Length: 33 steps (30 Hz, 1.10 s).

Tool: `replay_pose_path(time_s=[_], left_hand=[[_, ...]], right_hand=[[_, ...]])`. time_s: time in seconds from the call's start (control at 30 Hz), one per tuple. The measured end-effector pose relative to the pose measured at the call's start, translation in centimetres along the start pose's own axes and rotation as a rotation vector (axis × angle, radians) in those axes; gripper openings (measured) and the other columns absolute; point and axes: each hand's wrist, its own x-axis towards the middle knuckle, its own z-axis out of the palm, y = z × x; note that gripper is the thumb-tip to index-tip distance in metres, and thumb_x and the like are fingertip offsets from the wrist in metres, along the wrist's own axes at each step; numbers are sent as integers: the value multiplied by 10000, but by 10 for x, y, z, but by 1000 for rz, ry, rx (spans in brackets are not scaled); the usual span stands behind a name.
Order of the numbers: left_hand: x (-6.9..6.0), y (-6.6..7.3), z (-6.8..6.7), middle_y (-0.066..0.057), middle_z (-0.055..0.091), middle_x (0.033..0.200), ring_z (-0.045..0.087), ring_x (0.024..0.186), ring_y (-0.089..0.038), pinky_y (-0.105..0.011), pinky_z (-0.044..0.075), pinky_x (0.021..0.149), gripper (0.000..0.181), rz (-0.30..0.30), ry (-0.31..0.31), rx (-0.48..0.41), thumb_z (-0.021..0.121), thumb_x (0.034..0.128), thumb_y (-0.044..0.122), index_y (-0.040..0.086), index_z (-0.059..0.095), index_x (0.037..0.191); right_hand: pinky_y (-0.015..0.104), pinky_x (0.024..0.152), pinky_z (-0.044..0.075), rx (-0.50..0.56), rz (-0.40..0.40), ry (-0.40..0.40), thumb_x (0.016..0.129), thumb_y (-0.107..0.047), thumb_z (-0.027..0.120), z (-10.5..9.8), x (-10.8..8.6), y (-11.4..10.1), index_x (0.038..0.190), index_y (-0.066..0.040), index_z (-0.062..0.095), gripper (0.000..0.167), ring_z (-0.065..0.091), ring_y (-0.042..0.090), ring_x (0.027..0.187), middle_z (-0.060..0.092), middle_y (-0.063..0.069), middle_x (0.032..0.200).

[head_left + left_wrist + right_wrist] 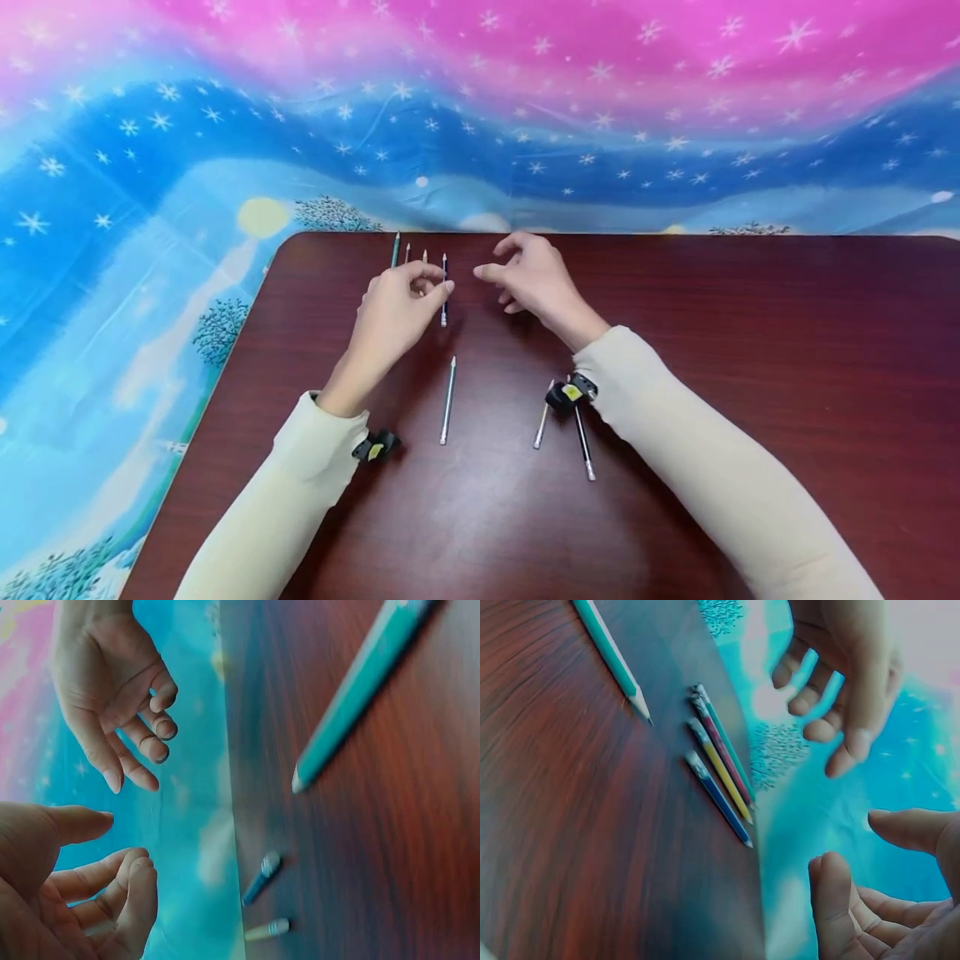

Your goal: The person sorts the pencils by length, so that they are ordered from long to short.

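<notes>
Above the far part of the table, my left hand (397,308) hangs with loosely bent fingers, holding nothing, over a row of pencils. In the right wrist view that row shows a blue pencil (718,800), a yellow pencil (720,771), a red pencil (725,746) and a green pencil (727,739), side by side. My right hand (536,279) is to the right of the row, its fingers apart and bent, with nothing in them. A teal pencil (448,402) lies alone nearer the front, its tip pointing away.
Two more pencils, one light (542,423) and one black (584,446), lie below my right wrist, partly covered by the wrist camera. The dark red table (750,333) ends at a patterned cloth (525,125) behind and on the left.
</notes>
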Motion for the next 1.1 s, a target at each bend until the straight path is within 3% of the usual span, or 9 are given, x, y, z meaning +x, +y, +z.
replay_pose_path(time_s=[0.23, 0.43, 0.83, 1.1], left_hand=[[-22, 7, 4, -29, 713, 872, 687, 733, -228, -317, 536, 673, 225, 22, -80, -173, 693, 1001, 304, 131, 755, 1132], [-38, 9, 11, -49, 705, 879, 721, 741, -340, -304, 576, 659, 212, 11, -146, -264, 699, 997, 259, 114, 749, 1144], [-63, 2, 16, -153, 738, 973, 729, 753, -345, -372, 616, 698, 197, -53, -227, -334, 702, 1005, 272, 135, 740, 1142], [-73, -6, 21, -156, 739, 949, 721, 753, -321, -309, 604, 672, 183, -81, -236, -367, 700, 1005, 234, 109, 743, 1131]], right_hand=[[445, 660, 650, -80, -7, -19, 953, -255, 772, -29, -23, 6, 1280, -54, 620, 413, 715, 318, 744, 670, 153, 940], [445, 673, 651, -121, -1, -23, 952, -275, 775, -46, -42, 19, 1299, -40, 611, 450, 724, 341, 783, 677, 171, 982], [358, 625, 638, -148, 16, -13, 958, -288, 774, -80, -78, 54, 1343, -10, 592, 509, 726, 242, 754, 734, 184, 1000], [356, 613, 634, -151, 17, -19, 954, -253, 774, -84, -97, 68, 1328, -5, 599, 481, 727, 261, 762, 743, 201, 992]])
